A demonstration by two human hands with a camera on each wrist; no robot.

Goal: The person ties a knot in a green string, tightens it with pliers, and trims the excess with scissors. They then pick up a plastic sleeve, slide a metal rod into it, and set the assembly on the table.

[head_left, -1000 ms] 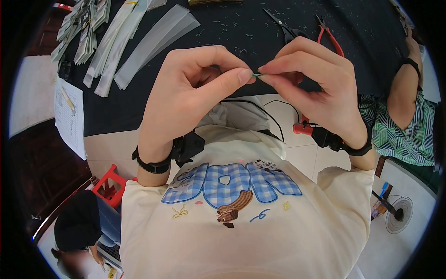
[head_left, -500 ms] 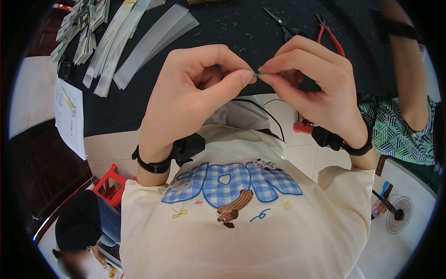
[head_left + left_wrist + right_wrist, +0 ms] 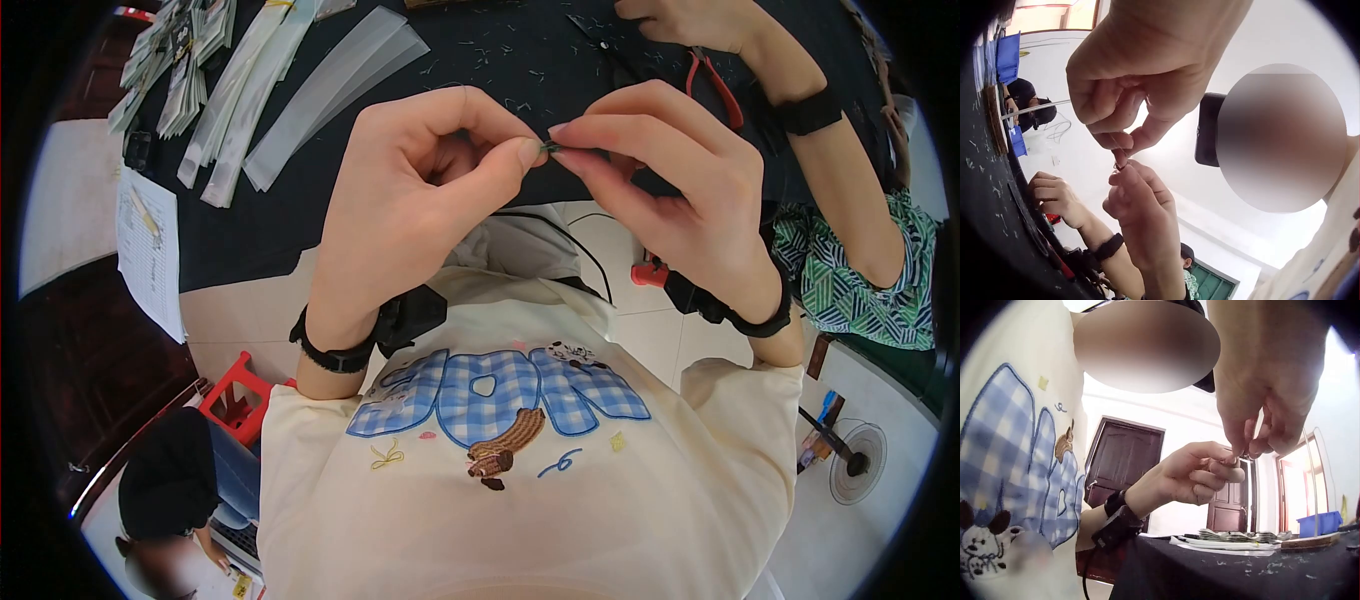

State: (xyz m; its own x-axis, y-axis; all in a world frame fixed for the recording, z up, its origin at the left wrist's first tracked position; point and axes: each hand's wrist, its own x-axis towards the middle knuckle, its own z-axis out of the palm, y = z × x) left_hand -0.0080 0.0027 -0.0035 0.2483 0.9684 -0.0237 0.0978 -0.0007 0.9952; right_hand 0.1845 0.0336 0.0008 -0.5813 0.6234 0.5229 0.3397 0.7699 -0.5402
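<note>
Over the table's near edge, the left hand (image 3: 420, 200) pinches a tiny dark-green strand (image 3: 549, 147) between thumb and forefinger. The right hand (image 3: 680, 180) meets it from the other side, thumb and forefinger tips around the strand's end, slightly parted in the head view. From the left wrist, the fingertips of the left hand (image 3: 1141, 94) and right hand (image 3: 1144, 212) come together at the small piece, and a fine thread (image 3: 1116, 140) runs along the left fingers. Fingers hide most of the strand. Both hands are up off the table.
On the black tablecloth (image 3: 250, 240) lie clear plastic sleeves (image 3: 335, 100), bundled packets (image 3: 185, 90), scissors (image 3: 590, 35), red-handled pliers (image 3: 718, 90) and scattered green clippings (image 3: 485, 50). Another person's hand (image 3: 690, 20) reaches in by the tools. A written sheet (image 3: 150, 260) hangs at the left edge.
The right thumb and forefinger have parted slightly at the strand, and both hands have shifted a little. The other person's arm has swung in over the table near the scissors and pliers.
</note>
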